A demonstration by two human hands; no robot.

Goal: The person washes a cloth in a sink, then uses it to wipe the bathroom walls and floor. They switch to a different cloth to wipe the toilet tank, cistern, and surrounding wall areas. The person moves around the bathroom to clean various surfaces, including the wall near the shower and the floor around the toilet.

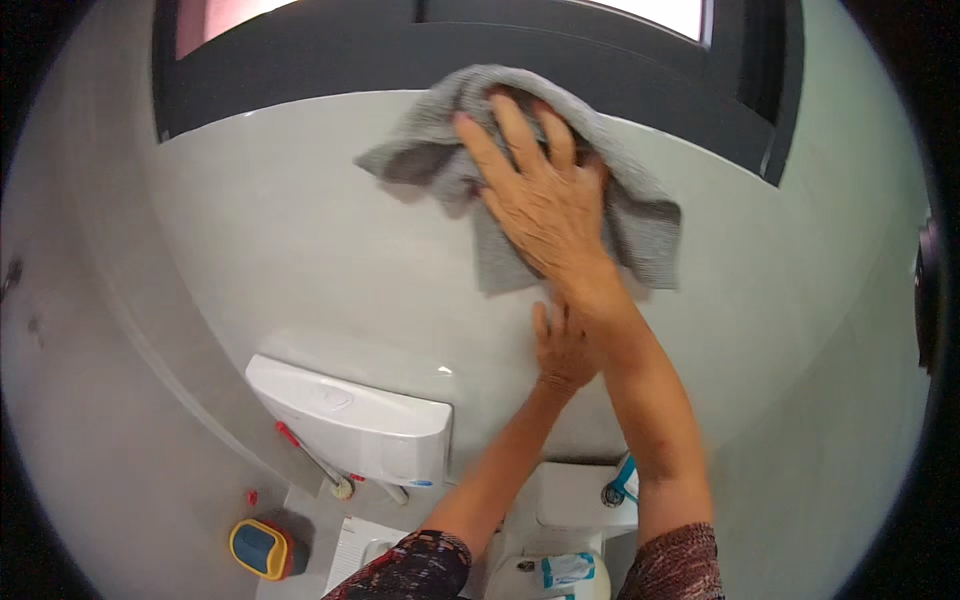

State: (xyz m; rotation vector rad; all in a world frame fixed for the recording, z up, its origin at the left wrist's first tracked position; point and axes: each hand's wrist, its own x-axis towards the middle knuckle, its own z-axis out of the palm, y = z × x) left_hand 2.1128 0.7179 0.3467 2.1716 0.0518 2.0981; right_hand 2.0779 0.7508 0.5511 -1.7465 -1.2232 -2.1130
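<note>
Under the spread fingers of the right hand (545,205), a rumpled grey cloth (645,240) lies against the pale wall (320,250), overlapping the dark window frame (320,60) above. Below the right wrist, the left hand (565,352) extends its fingers upward; whether it touches the wall, I cannot tell.

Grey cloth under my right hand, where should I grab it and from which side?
Probably pinch the grey cloth by its lower right corner, coming from the right. That corner hangs out past the right hand, which lies spread over the bunched middle, while the right forearm would likely be in the way from the lower left.
</note>
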